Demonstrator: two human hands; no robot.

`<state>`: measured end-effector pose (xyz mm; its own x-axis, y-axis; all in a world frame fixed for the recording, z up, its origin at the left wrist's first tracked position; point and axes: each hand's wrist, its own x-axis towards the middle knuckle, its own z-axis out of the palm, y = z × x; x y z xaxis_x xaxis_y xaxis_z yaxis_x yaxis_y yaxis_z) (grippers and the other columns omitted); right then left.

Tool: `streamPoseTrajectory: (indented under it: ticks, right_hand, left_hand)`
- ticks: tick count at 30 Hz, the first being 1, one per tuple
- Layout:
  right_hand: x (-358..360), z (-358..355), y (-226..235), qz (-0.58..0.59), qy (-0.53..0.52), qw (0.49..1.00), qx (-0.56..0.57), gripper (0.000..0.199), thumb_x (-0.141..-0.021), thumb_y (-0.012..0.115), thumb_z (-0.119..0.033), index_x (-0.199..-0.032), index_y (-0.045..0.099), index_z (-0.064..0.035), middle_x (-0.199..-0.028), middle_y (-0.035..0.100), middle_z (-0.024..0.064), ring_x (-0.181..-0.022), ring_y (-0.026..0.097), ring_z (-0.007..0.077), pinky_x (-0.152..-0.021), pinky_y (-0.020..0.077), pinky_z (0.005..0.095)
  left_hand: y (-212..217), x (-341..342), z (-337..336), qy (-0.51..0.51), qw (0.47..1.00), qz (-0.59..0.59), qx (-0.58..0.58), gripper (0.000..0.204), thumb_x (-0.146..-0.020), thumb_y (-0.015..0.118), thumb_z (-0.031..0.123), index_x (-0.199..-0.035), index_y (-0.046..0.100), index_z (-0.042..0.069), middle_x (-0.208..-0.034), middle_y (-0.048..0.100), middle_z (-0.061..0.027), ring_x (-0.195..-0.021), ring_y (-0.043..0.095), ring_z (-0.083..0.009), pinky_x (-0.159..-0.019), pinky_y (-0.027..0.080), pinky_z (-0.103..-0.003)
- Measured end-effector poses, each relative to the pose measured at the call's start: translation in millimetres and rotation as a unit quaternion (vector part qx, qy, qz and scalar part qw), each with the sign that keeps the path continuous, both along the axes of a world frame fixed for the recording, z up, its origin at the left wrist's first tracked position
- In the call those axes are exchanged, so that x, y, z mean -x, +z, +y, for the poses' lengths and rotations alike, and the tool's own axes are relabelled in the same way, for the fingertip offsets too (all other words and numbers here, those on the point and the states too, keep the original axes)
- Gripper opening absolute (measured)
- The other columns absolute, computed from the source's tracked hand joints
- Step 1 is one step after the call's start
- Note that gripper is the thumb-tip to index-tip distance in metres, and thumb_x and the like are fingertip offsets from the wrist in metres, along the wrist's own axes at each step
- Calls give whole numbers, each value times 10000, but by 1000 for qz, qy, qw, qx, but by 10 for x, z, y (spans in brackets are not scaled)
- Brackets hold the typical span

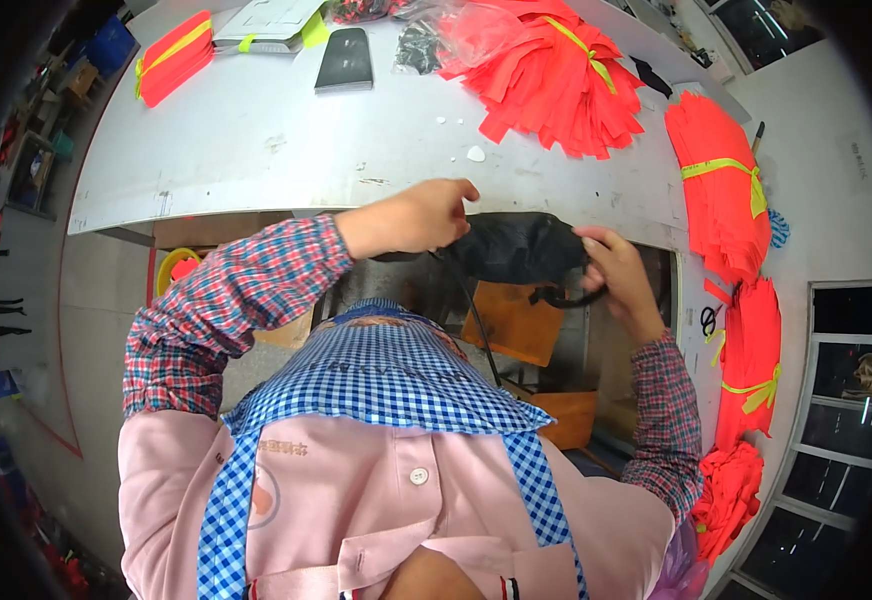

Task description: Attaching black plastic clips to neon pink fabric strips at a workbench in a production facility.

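A black fabric piece, like a small pouch (pixel 516 248), stretches between my hands at the table's front edge. My left hand (pixel 418 215) is closed at its left end, with the index finger sticking out above; the fingertips are partly hidden. At the other end, my right hand (pixel 618 272) pinches the fabric between thumb and fingers. A short black strap (pixel 568 298) loops down beside that hand. From near my left hand a thin dark cord (pixel 478 335) hangs toward my lap.
On the white table (pixel 356 150) lie a black phone (pixel 345 60), a tied orange-red stack (pixel 174 60) and a fanned bundle of orange-red strips (pixel 566 85). More tied bundles (pixel 721 185) line the right side, near black scissors (pixel 708 320). A yellow bucket (pixel 168 270) stands below at left.
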<state>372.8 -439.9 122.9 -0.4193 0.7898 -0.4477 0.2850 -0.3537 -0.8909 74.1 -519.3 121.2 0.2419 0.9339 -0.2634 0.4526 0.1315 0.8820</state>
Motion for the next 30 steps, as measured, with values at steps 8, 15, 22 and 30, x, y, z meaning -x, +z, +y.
streamPoseTrajectory:
  ticks: [8,15,22,30]
  right_hand:
    - [687,-257,-216,80,147,985,40,544,-823,651,-57,-1320,430,-65,-698,383,-71,-501,279,2,-415,207,180]
    - [920,-544,-445,110,209,950,203,147,-806,632,-27,-885,536,-107,-674,454,-63,-495,348,28,-404,223,187]
    - [872,-495,-453,25,201,971,130,212,-940,466,-232,-791,513,-88,-538,327,-73,-429,283,33,-387,199,218]
    - [-34,-618,-700,-265,437,834,-205,254,-902,498,-207,-796,591,4,-689,608,149,-635,589,264,-600,450,367]
  left_hand:
    - [-167,-467,241,-80,993,-13,84,296,-789,513,-66,-1081,465,-85,-786,532,-97,-595,584,-157,-515,514,-281]
    - [157,-336,114,-286,958,26,19,216,-727,586,-11,-935,531,-7,-760,552,-108,-679,604,-217,-546,477,-351]
    - [181,-107,-199,-209,866,145,-431,252,-707,639,49,-950,582,15,-887,593,-154,-814,616,-297,-682,504,-384]
    - [-1138,1663,-2070,6,927,370,-57,151,-781,604,111,-903,605,22,-859,617,-187,-777,603,-344,-669,484,-433]
